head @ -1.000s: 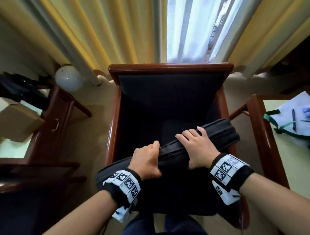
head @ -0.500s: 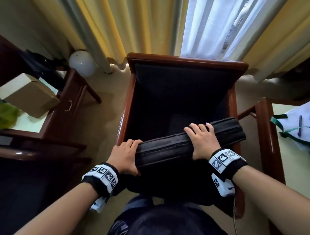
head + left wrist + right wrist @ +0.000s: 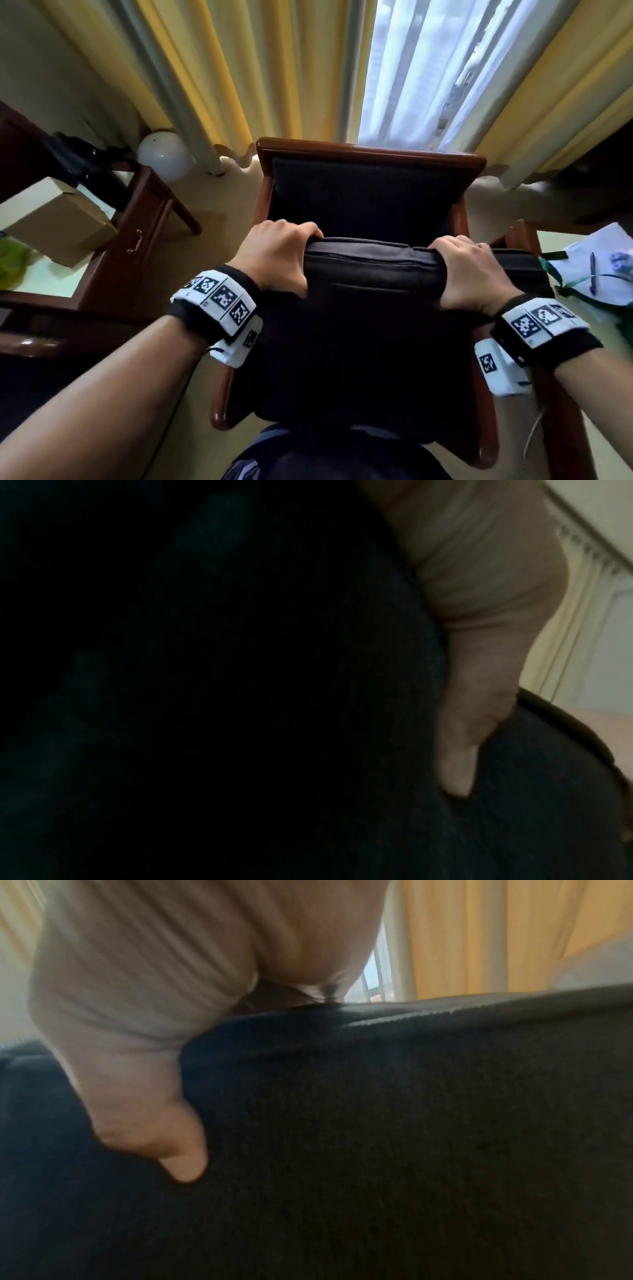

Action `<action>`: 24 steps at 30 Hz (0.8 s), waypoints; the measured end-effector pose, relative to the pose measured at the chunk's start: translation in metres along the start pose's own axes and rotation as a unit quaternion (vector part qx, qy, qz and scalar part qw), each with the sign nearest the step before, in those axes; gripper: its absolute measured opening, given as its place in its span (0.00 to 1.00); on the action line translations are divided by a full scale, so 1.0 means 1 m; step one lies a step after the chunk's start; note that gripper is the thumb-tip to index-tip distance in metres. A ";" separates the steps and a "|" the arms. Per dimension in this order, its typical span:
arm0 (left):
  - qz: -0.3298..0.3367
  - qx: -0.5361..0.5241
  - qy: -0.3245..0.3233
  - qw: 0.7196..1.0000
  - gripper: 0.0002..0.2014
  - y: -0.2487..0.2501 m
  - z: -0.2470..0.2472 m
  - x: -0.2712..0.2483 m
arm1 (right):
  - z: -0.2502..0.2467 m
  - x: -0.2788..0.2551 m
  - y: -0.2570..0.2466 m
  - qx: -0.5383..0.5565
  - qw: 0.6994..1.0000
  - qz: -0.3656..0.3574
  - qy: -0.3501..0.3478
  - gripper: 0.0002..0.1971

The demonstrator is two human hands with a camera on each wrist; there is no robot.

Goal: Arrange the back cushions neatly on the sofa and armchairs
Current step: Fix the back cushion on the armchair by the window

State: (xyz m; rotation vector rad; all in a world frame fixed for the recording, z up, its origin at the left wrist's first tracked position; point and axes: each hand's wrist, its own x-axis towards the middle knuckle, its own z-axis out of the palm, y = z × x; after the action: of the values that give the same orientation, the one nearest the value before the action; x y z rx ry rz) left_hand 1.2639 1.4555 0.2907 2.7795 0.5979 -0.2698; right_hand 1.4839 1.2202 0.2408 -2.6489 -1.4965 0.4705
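Observation:
A dark back cushion [image 3: 370, 308] stands upright on its lower edge over the seat of a wooden armchair [image 3: 370, 150] with dark upholstery. My left hand [image 3: 277, 260] grips the cushion's top left corner, fingers curled over the edge. My right hand [image 3: 469, 270] grips the top edge near the right end. In the left wrist view my thumb [image 3: 459, 750] presses into the dark cushion fabric [image 3: 548, 791]. In the right wrist view the thumb [image 3: 164, 1137] digs into the cushion's near face [image 3: 394, 1123].
A wooden side table [image 3: 113, 240] with a cardboard box [image 3: 58, 222] stands at the left, and a white globe lamp [image 3: 164, 154] sits on the floor. Another table with papers and a pen [image 3: 592, 270] is at the right. Yellow curtains [image 3: 239, 68] hang behind the armchair.
The cushion has been raised from a slanted lie across the armrests to level and upright. Both hands rose with it, and the left hand slid out to the top left corner.

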 end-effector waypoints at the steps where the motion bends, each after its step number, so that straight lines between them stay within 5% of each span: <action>1: 0.009 0.009 0.004 1.000 0.41 0.005 -0.012 0.003 | -0.008 0.000 0.003 0.010 1.000 0.005 0.014 0.39; 8: 0.088 0.140 0.052 0.985 0.30 0.045 -0.072 0.020 | -0.013 -0.005 0.009 0.071 0.994 0.059 0.055 0.43; 13: 0.068 0.204 -0.015 0.976 0.22 0.056 -0.065 0.048 | 0.034 0.019 -0.022 0.184 0.977 0.106 -0.001 0.50; 17: 0.073 0.210 -0.033 0.974 0.20 0.062 -0.044 0.060 | 0.038 0.042 -0.065 0.197 0.979 0.045 0.011 0.58; 24: 0.099 0.105 0.048 0.988 0.44 0.036 -0.028 0.046 | 0.031 0.044 -0.072 0.206 0.977 0.033 0.041 0.53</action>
State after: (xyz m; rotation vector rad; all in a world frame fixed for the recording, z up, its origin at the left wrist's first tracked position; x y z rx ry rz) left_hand 1.3241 1.4496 0.3145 3.0430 0.3255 -0.1649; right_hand 1.4364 1.2921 0.2159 -2.3654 -1.1418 0.5944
